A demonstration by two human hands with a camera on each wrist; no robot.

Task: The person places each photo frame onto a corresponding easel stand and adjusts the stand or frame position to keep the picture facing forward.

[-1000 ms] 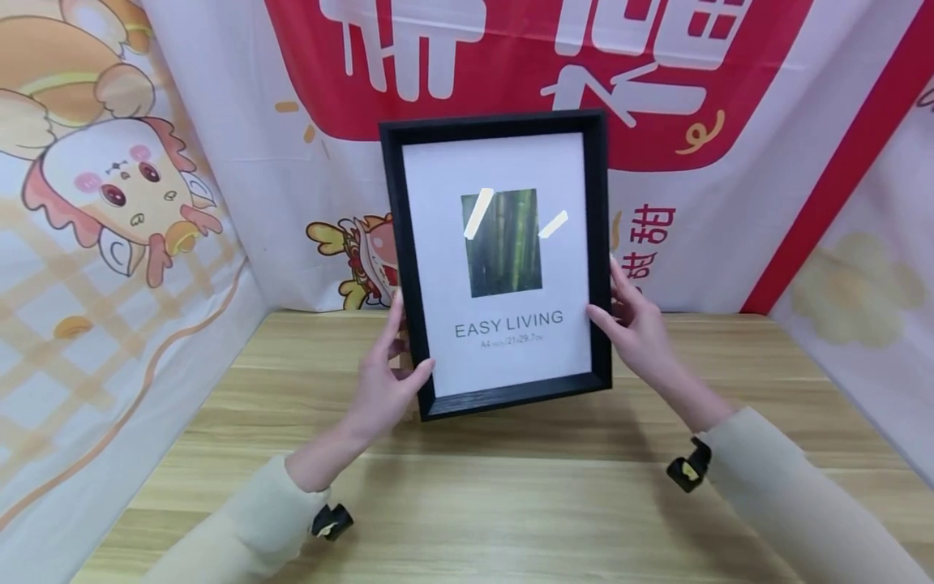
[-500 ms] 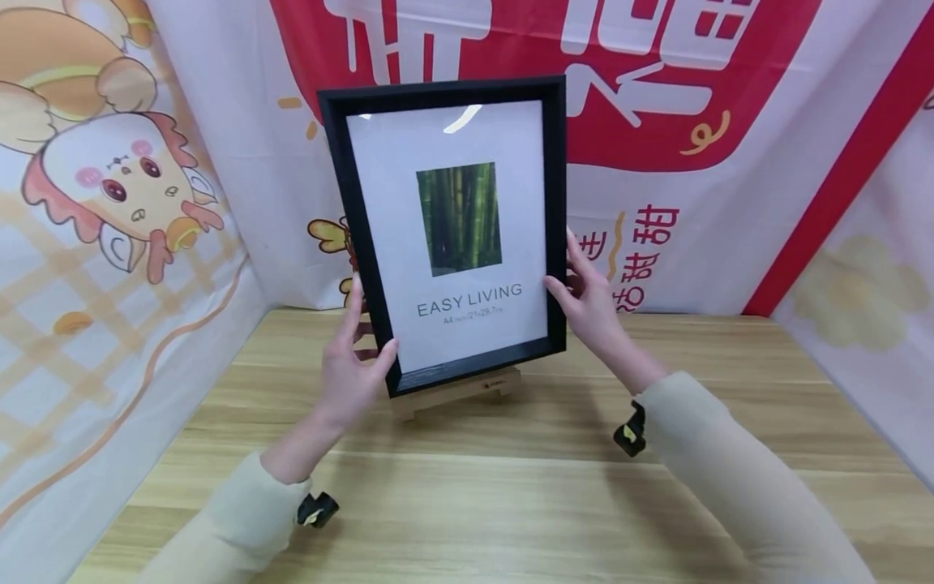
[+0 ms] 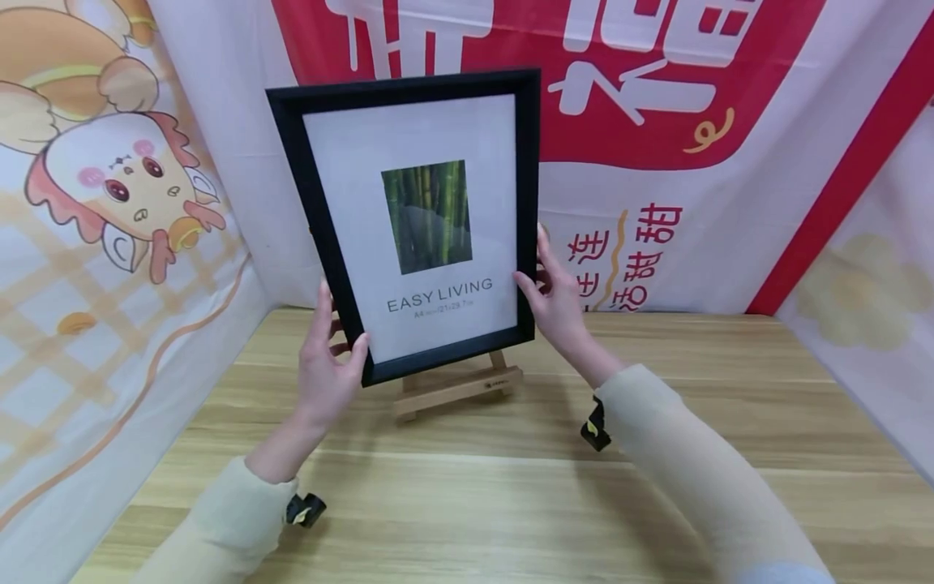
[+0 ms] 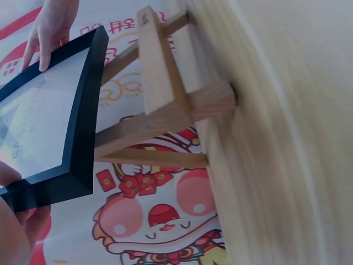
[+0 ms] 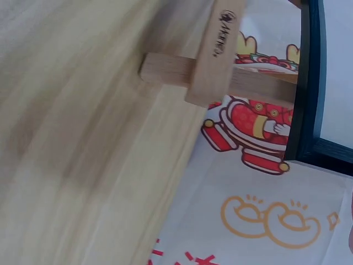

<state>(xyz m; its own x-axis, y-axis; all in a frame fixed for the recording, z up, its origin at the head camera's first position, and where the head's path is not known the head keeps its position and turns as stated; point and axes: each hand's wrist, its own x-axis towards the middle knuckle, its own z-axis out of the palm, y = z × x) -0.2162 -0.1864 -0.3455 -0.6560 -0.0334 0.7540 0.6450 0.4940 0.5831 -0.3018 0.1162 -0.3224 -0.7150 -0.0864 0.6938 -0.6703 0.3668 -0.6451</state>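
Observation:
A black picture frame with a white "EASY LIVING" sheet and a small bamboo photo is held up, tilted slightly. My left hand grips its lower left side, thumb on the front and fingers behind. On the lower right side my right hand holds it the same way. Below and behind the frame stands a small wooden easel, its upper part hidden by the frame. In the left wrist view the frame's lower edge is apart from the easel's ledge. The right wrist view also shows the ledge bare.
The easel stands on a wood-grain table. A printed cloth with red and white lettering hangs behind it. Patterned cloths rise at the left and right sides.
Both hands have carried the picture frame leftward and a little up, closer to the camera. The easel's ledge and feet, hidden a second ago, now show under it.

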